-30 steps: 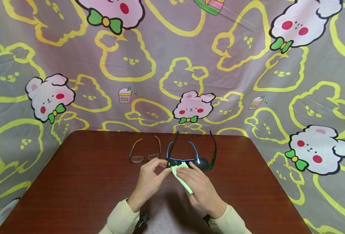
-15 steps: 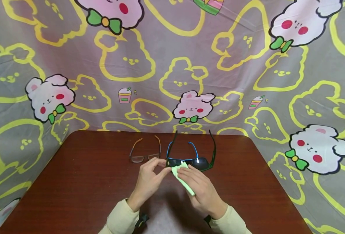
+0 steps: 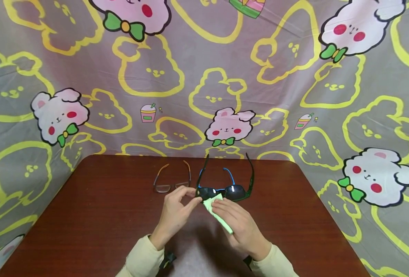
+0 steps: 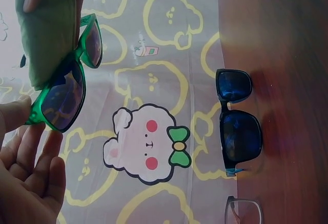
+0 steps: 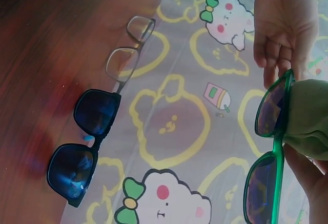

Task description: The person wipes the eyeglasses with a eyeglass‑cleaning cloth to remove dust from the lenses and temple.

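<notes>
Green-framed sunglasses (image 4: pixel 64 98) with dark lenses are held up above the table, their temples pointing away from me. My left hand (image 3: pixel 174 213) pinches their left corner between thumb and fingers. In my right hand (image 3: pixel 244 225) is a folded light green cloth (image 3: pixel 211 203), held against the near face of the left lens. The left wrist view shows this cloth (image 4: pixel 43 39) covering part of that lens. Seen from the right wrist, the cloth (image 5: pixel 310 114) bunches against the frame, and the left fingers (image 5: pixel 279 55) sit at the frame's far end.
Behind the held pair, blue-templed sunglasses (image 4: pixel 241 134) rest on the brown table (image 3: pixel 114 215). To their left lie clear-lens eyeglasses (image 3: pixel 162 188) with orange-brown temple tips. A bunny-patterned cloth backdrop (image 3: pixel 169 84) surrounds the table's back and sides.
The green-framed sunglasses have shifted slightly left. My right hand and the cloth have slid a little down and to the right, uncovering more of the lenses. My left hand keeps its grip.
</notes>
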### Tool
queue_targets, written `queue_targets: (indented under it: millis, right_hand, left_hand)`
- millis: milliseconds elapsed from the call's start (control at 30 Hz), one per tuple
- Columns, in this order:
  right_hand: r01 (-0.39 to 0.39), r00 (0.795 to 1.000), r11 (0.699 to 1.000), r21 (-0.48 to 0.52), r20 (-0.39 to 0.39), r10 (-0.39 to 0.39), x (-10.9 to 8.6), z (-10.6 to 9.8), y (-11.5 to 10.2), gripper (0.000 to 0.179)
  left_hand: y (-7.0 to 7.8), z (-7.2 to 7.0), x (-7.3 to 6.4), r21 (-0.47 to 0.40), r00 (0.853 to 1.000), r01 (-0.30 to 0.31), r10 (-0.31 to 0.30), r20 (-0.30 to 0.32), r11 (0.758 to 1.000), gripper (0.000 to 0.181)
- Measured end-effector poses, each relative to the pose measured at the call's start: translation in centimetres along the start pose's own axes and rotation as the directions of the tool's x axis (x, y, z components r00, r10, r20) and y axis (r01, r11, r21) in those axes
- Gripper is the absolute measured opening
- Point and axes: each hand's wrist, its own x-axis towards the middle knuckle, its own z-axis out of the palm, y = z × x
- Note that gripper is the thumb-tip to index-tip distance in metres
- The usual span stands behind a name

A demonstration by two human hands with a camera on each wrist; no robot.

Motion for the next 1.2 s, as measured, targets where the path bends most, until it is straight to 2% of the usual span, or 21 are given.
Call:
queue_targets:
  millis: [300,467,567,667,733,767,833,900,1000,1033,1100,1167,1200]
  right_hand:
    - [0.049,0.999,0.999,0.023,-0.017,-0.049,0.1,0.0,-0.1,0.03]
    - [0.077,0.996,0.994,0.079,-0.048,-0.073,0.4,-0.3,-0.4,0.027]
    - [0.033,0.996,0.989,0.141,-0.087,-0.021,0.0,-0.5,-0.2,0.026]
    - [-0.106,0.985,0.979,0.172,-0.118,0.127,-1.2,-0.9,0.2,0.021]
    - [-0.257,0.952,0.952,0.165,-0.125,0.279,-2.3,-1.4,0.6,0.019]
    - [-0.343,0.924,0.928,0.145,-0.127,0.362,-2.8,-1.6,0.8,0.019]
    - [-0.517,0.841,0.851,0.091,-0.132,0.525,-3.7,-1.9,1.2,0.022]
    - [-0.658,0.74,0.752,0.04,-0.151,0.656,-4.2,-2.3,1.6,0.02]
    - [-0.783,0.607,0.622,0.007,-0.203,0.768,-4.3,-2.8,2.0,0.015]
    - [-0.806,0.574,0.591,0.013,-0.219,0.789,-4.1,-3.0,2.0,0.014]
    - [-0.823,0.538,0.567,0.042,-0.261,0.801,-3.2,-3.4,1.8,0.013]
    - [-0.816,0.533,0.574,0.065,-0.299,0.792,-2.7,-3.5,1.8,0.013]
    - [-0.807,0.539,0.587,0.07,-0.319,0.779,-2.5,-3.5,1.8,0.013]
  left_hand:
    - [-0.4,-0.4,0.1,0.004,1.0,0.01,-0.01,-0.018,1.0,0.019]
    - [-0.5,-1.0,0.4,0.015,0.999,0.013,-0.012,-0.038,1.0,0.018]
    - [-0.6,-1.7,0.6,0.03,0.999,0.021,-0.02,-0.037,0.999,0.017]
    - [-0.9,-2.5,0.7,0.049,0.999,0.025,-0.023,-0.036,0.998,0.016]
    - [-1.0,-3.1,0.7,0.047,0.999,0.029,-0.027,-0.039,0.998,0.015]
    - [-1.1,-3.3,0.6,0.045,0.999,0.03,-0.028,-0.04,0.999,0.015]
    - [-1.2,-3.6,0.6,0.033,0.999,0.035,-0.034,-0.034,0.999,0.015]
    - [-1.2,-3.8,0.5,0.034,0.999,0.052,-0.051,-0.015,0.998,0.015]
    - [-1.0,-3.5,0.4,0.047,0.996,0.082,-0.084,0.027,0.995,0.016]
    - [-1.0,-3.4,0.3,0.053,0.995,0.094,-0.096,0.041,0.994,0.017]
    - [-0.9,-3.1,0.2,0.055,0.994,0.096,-0.099,0.056,0.994,0.018]
    - [-0.8,-2.7,0.1,0.047,0.994,0.086,-0.089,0.065,0.995,0.018]
    - [-0.8,-2.5,0.0,0.043,0.994,0.082,-0.085,0.07,0.996,0.019]
